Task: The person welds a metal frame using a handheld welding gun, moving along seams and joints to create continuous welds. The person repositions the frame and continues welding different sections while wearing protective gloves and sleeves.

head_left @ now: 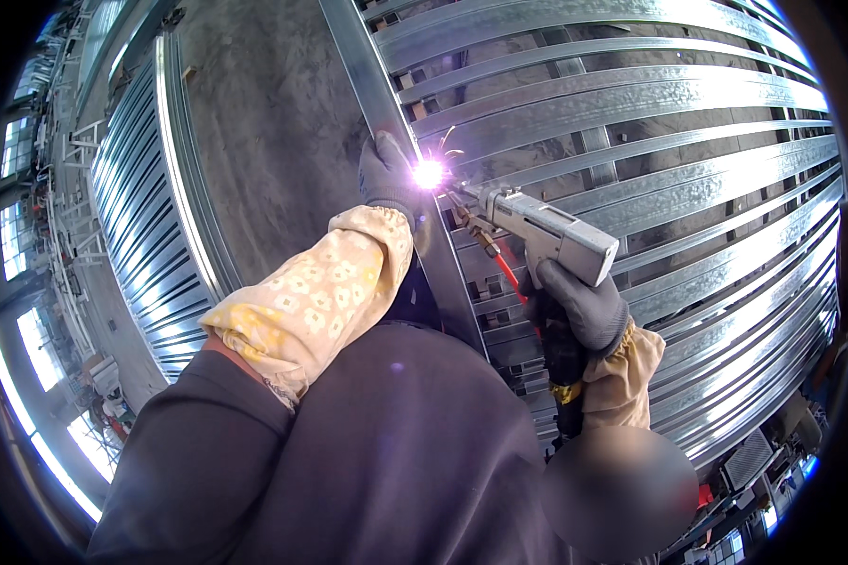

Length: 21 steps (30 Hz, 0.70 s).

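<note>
My right hand [582,306], in a grey glove with a tan cuff, grips a silver-grey handheld welding torch [556,234] by its handle. From the torch hang a red hose [507,267] and a thick black cable [562,363]. At the nozzle end burns a bright pinkish-white arc [429,173] with a few sparks, and its glare hides the spot being welded. My left hand [384,171], also grey-gloved under a flowered yellow sleeve, holds the long galvanized steel rail [372,89] just left of the arc. Its thumb lies on the rail, and its other fingers are mostly hidden.
Rows of galvanized steel slats [612,94] run rightward from the rail, with gaps showing the floor beneath. Another slatted steel panel [146,207] stands at the left, beyond the grey concrete floor [254,104]. A blurred round patch [622,490] covers the lower right.
</note>
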### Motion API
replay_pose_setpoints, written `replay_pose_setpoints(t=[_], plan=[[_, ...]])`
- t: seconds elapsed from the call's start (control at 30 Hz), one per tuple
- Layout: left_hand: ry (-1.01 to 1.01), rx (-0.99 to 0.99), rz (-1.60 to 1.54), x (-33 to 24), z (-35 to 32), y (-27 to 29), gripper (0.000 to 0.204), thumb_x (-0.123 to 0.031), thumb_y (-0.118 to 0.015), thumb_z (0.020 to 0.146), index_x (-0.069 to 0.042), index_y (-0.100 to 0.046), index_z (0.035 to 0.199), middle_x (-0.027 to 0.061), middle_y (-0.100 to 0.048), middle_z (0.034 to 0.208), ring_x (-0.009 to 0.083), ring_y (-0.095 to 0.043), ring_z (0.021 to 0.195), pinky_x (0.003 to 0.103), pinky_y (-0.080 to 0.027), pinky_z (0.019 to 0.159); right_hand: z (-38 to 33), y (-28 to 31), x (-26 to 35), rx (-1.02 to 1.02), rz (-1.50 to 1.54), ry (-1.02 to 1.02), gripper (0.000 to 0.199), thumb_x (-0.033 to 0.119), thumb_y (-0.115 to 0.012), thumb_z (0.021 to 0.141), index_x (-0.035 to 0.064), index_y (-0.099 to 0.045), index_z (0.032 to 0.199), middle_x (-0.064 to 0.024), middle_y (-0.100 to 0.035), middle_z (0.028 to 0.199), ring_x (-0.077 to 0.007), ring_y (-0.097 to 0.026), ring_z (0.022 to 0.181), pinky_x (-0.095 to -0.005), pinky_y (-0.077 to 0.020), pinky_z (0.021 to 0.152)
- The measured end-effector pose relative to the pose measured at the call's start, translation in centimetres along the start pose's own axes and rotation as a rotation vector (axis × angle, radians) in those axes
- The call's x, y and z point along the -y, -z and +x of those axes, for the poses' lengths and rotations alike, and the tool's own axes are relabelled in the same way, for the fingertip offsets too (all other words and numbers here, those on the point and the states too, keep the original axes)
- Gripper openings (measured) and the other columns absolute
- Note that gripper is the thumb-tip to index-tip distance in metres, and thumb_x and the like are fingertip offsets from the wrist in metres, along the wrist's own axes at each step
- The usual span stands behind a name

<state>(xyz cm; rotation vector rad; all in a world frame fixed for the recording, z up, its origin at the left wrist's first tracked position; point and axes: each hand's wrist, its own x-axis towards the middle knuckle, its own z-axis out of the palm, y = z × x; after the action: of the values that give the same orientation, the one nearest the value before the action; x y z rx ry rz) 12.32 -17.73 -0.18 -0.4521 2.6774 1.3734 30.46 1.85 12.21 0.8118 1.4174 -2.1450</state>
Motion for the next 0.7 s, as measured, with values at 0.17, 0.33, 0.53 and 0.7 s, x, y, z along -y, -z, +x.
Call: replay_pose_setpoints(t=[0.17, 0.33, 0.53, 0.7], plan=[[0.027, 0.021, 0.01, -0.9, -0.7, 0.2, 0.052, -0.042, -0.038, 0.105, 0.002, -0.063, 0.11, 0.0214, -0.069, 0.097, 0.037, -0.066, 0.092, 0.044, -0.049, 0.084, -0.1, 0.0, 0.0, -0.01, -0.017, -0.012, 0.039, 0.026, -0.062, 0.097, -0.001, -0.056, 0.124, -0.0094, -0.068, 0.089, -0.0133, -0.063, 0.061, -0.0264, -0.0511, 0.055], [-0.025, 0.002, 0.022, -0.8, -0.6, 0.2, 0.052, -0.043, -0.038, 0.105, 0.002, -0.063, 0.111, 0.0218, -0.069, 0.098, 0.0384, -0.066, 0.092, 0.045, -0.049, 0.084, -0.1, 0.1, -0.3, -0.005, -0.031, 0.009, 0.038, 0.027, -0.062, 0.097, -0.0009, -0.057, 0.123, -0.0091, -0.067, 0.088, -0.0131, -0.063, 0.061, -0.0264, -0.0505, 0.055], [0.042, 0.014, -0.027, -0.8, -0.7, 0.1, 0.052, -0.044, -0.038, 0.104, 0.002, -0.063, 0.113, 0.0217, -0.069, 0.099, 0.0383, -0.066, 0.094, 0.045, -0.048, 0.086, -0.1, 0.1, -0.2, 0.001, -0.025, -0.002, 0.037, 0.027, -0.062, 0.097, -0.0009, -0.057, 0.122, -0.0083, -0.067, 0.087, -0.0131, -0.063, 0.062, -0.0264, -0.0505, 0.055], [-0.016, 0.02, 0.035, 0.5, 0.3, 0.0, 0.05, -0.041, -0.04, 0.103, 0.002, -0.062, 0.118, 0.0223, -0.069, 0.104, 0.0388, -0.066, 0.097, 0.044, -0.05, 0.087, -0.3, -0.4, -0.2, -0.041, 0.014, 0.023, 0.04, 0.025, -0.062, 0.097, -0.0017, -0.055, 0.126, -0.0106, -0.068, 0.09, -0.0142, -0.064, 0.062, -0.027, -0.0507, 0.054]])
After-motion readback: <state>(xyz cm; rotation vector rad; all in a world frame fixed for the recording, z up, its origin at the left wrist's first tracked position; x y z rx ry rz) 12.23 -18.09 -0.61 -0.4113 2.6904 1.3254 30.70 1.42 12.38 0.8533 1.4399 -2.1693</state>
